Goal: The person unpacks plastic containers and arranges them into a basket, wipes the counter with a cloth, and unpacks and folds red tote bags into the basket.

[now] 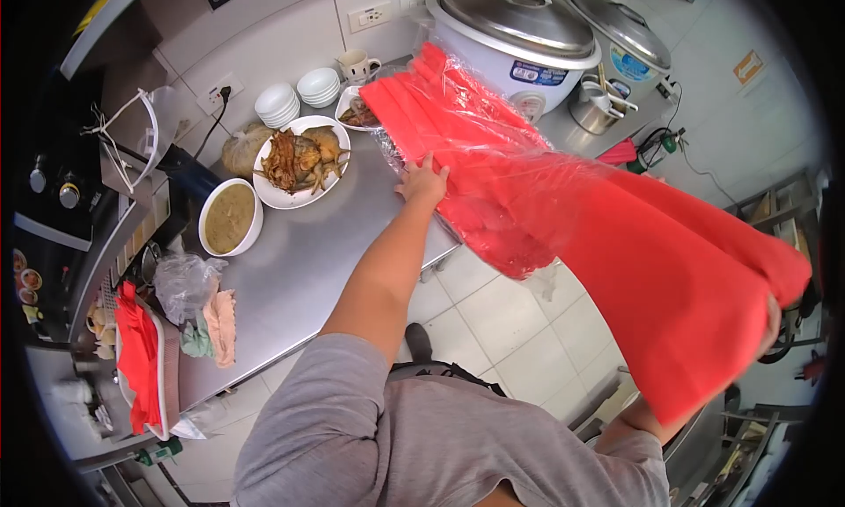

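From here I see a person in a grey shirt [308, 419] with both arms out over a long red cloth [634, 269]. It spans the gap between the two hands and runs on past the left one, its far part inside a clear bag [502, 168]. The left hand [424, 186] lies at the bag's near side, fingers spread against plastic and cloth; I can't tell whether they pinch it. The right hand [772, 329] grips the loose end, held up off the floor [449, 335], though most of its fingers are hidden behind the cloth.

Beneath the left fingers and off to their left stretches the steel desk [299, 282]. Just left of them sits an oval plate [283, 200] of browned food [304, 162]; further left, a bowl [256, 221] of soup [231, 216]. Beyond those fingers stand stacked white dishes [319, 86] and a mug [355, 67]. Past them to the right are two lidded cookers [506, 67], with a small pot [596, 111] in front. Well left of the fingers lie a crumpled plastic bag [187, 282] and a peach rag [220, 322].
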The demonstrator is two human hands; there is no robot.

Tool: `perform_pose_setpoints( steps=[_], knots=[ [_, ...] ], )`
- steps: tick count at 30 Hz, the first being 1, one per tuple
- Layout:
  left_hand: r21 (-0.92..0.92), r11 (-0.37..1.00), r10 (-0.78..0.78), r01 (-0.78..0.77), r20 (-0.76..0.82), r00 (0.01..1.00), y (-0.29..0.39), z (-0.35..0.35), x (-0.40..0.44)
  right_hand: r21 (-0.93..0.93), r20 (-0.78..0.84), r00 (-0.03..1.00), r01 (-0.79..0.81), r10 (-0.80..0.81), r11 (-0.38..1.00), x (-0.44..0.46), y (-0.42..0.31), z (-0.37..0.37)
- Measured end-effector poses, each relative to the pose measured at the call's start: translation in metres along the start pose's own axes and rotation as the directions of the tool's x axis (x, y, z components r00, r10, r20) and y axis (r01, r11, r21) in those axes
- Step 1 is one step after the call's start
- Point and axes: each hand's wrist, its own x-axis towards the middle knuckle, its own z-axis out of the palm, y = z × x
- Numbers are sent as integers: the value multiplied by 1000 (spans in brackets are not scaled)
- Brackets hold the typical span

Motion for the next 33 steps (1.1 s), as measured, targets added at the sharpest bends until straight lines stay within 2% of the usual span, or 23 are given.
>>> perform_pose_setpoints(
  steps=[3, 6, 9, 11, 13, 14, 16, 18, 19, 20, 22, 23, 24, 26, 27, 30, 33],
  knots=[
    [97, 990, 97, -103, 65, 993, -19, -4, 16, -120, -11, 994, 105, -107, 987, -3, -23, 4],
    [39, 997, 70, -73, 63, 996, -18, -8, 16, -291, 29, 979, 200, -201, 935, 1, -41, 21],
    [-97, 993, 70, -68, 20, 997, -17, -22, -8, -476, 181, 948, 317, -261, 820, 4, -52, 63],
    [-208, 960, 143, -187, -209, 967, -27, -27, -43, -543, 376, 900, 406, -220, 735, 3, -49, 109],
    [-441, 811, 284, -384, -275, 918, -52, -32, -65, -535, 592, 800, 484, -102, 692, -6, -34, 167],
    [-622, 712, 266, -326, -191, 945, -70, -37, -77, -515, 687, 726, 508, -23, 690, -12, -22, 197],
    [-896, 417, 289, -152, -28, 957, -106, -45, -104, -477, 827, 535, 505, 173, 720, -36, 29, 262],
    [-916, 401, 140, -24, 36, 990, -163, -53, -125, -443, 886, 365, 492, 285, 749, -71, 107, 319],
    [-898, 439, 40, 4, 23, 999, -190, -60, -139, -309, 939, 309, 554, 153, 773, -94, 168, 335],
    [-879, 475, -62, 34, 5, 998, -219, -69, -153, -364, 916, 339, 476, 214, 801, -111, 234, 350],
    [-846, 534, -190, 11, -108, 976, -281, -72, -181, -476, 846, 467, 445, 257, 759, -125, 365, 351],
    [-816, 577, -222, -18, -178, 959, -308, -79, -200, -450, 739, 559, -4, 375, 893, -132, 413, 341],
    [-785, 618, -242, -41, -239, 940, -333, -84, -219, -311, 624, 571, -445, 533, 840, -136, 455, 328],
    [-802, 596, -321, -44, -288, 902, -384, -86, -252, -325, 571, 591, -475, 570, 818, -114, 536, 305],
    [-831, 556, -364, -27, -273, 890, -400, -90, -271, -331, 530, 612, -488, 587, 808, -103, 550, 297],
    [-846, 517, -479, 126, -165, 862, -424, -113, -313, -419, 425, 676, -443, 602, 793, -130, 467, 326],
    [-866, 468, -435, 177, -52, 899, -438, -128, -325, -280, 407, 711, -500, 573, 819, -166, 437, 343]
  ],
)
